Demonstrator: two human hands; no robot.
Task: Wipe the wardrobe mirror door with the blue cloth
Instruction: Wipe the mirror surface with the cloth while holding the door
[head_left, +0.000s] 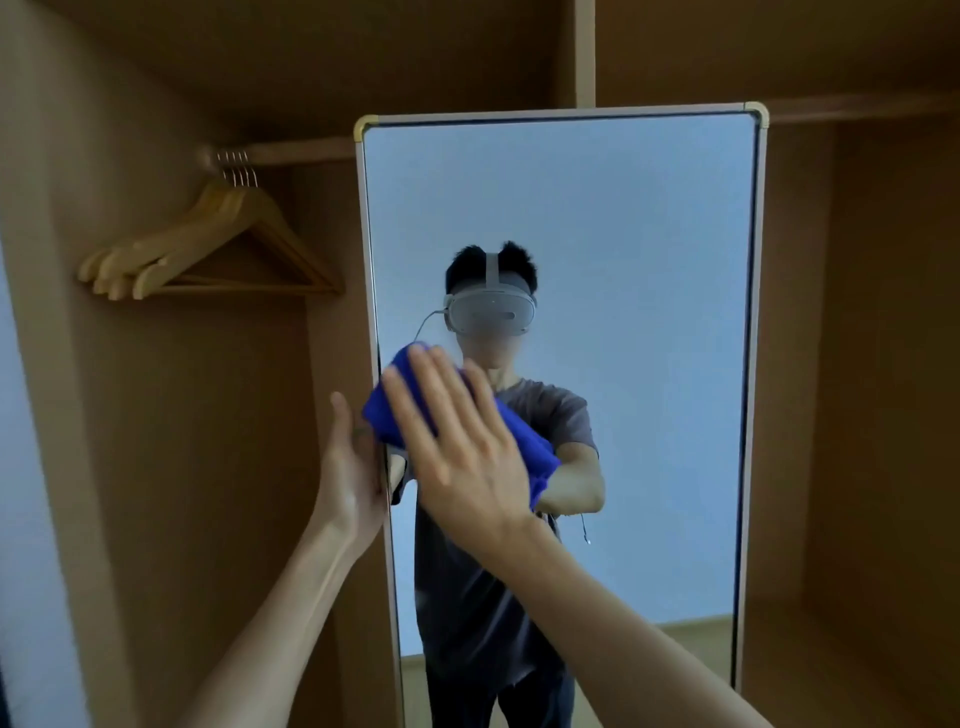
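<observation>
The tall mirror door (623, 218) stands upright in the middle of the wardrobe, framed in pale metal with yellow corner caps. My right hand (457, 447) lies flat with fingers spread, pressing the blue cloth (387, 410) against the glass near the mirror's left edge, about mid-height. The cloth is bunched and sticks out above and to the right of my palm. My left hand (350, 467) grips the mirror's left frame edge just beside the cloth, fingers wrapped behind the frame. The glass reflects a person wearing a headset.
Several wooden hangers (218, 244) hang on a rail in the open wardrobe bay to the left. A wooden upright (584, 52) rises behind the mirror. Another open wooden bay (857, 364) lies to the right.
</observation>
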